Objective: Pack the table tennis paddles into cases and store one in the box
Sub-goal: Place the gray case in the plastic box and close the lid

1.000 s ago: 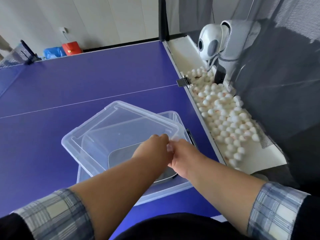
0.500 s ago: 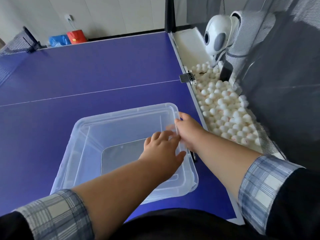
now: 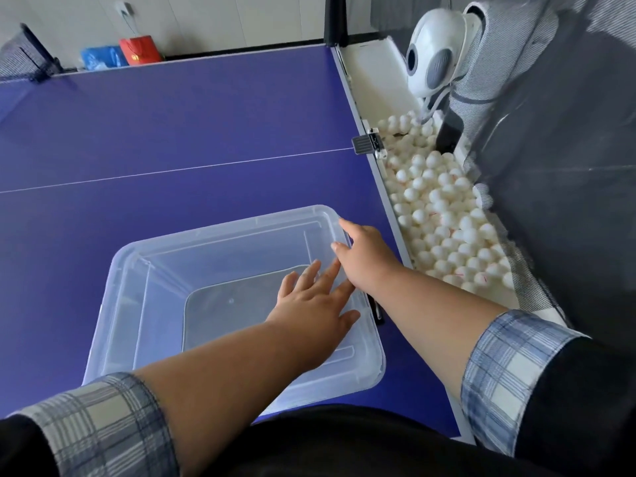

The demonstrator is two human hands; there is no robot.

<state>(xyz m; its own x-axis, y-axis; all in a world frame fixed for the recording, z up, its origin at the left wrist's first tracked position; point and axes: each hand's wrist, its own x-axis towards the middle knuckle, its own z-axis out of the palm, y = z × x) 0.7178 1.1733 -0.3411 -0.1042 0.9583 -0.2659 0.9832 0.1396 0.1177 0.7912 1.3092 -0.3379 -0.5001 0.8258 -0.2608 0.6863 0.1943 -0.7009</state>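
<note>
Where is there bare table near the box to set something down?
Bare table lies left of the clear box and beyond it. The right side is crowded: left hand and right hand on the lid, then the ball-filled tray.

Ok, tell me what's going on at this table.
A person is closing a clear plastic box on the blue table. The left hand lies flat on the lid, and the right hand presses its far right corner. Something flat and grey shows through inside, probably a paddle case. White balls fill the tray alongside.
</note>
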